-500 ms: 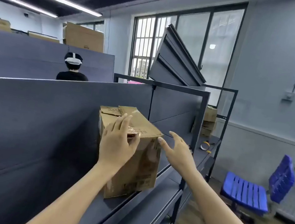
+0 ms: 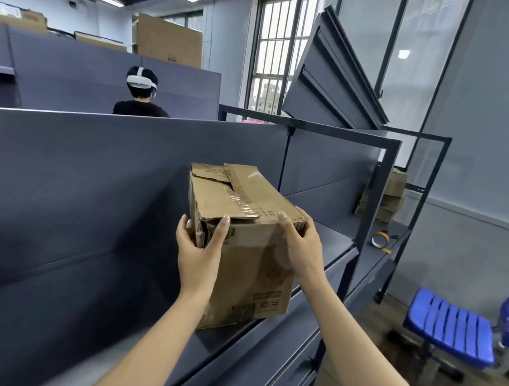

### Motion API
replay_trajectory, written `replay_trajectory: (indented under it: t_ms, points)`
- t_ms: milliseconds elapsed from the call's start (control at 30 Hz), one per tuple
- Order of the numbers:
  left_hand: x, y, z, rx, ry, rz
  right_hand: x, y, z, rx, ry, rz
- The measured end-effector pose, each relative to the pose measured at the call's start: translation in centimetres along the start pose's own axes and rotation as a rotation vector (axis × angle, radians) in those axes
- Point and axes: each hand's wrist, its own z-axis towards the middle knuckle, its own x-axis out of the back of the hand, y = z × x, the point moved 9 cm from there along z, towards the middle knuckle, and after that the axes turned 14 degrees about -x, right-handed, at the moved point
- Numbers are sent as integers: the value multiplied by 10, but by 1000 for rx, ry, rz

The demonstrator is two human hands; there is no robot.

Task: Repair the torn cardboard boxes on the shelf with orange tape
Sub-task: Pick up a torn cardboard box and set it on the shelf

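A worn brown cardboard box (image 2: 247,257) stands on the dark grey shelf (image 2: 335,237), its top flaps torn and crossed by old clear tape. My left hand (image 2: 201,247) grips the box's near left corner, thumb on the front face and fingers round the side. My right hand (image 2: 301,248) holds the near right top corner, fingers curled over the edge. A roll of orange tape (image 2: 380,239) lies farther along the shelf, to the right, beyond the upright post.
More cardboard boxes (image 2: 386,198) are stacked at the shelf's far end. A grey back panel (image 2: 84,185) runs along the left. A blue chair (image 2: 470,324) stands on the floor at right. A person wearing a headset (image 2: 141,92) stands behind the partition.
My left hand slid from the box top down to its near left corner. My right hand, open and apart from the box before, now grips its right top corner.
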Motion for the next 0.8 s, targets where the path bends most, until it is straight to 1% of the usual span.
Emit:
replay_trajectory:
  t_ms: [233,467,567,667,800]
  points:
    - [-8,3,-7,-41,2,-103,7,-3,-9,56,-2,78]
    - [-34,22,-25,-77,-44,-181,51,0,-31,118,70,193]
    - [-52,34,-37,-103,-110,-218,80,1,-45,146,120,238]
    - [-75,43,-52,-124,-214,-262,112,4,-60,172,175,239]
    - [-104,45,-75,-131,-329,-287,155,10,-79,193,198,224]
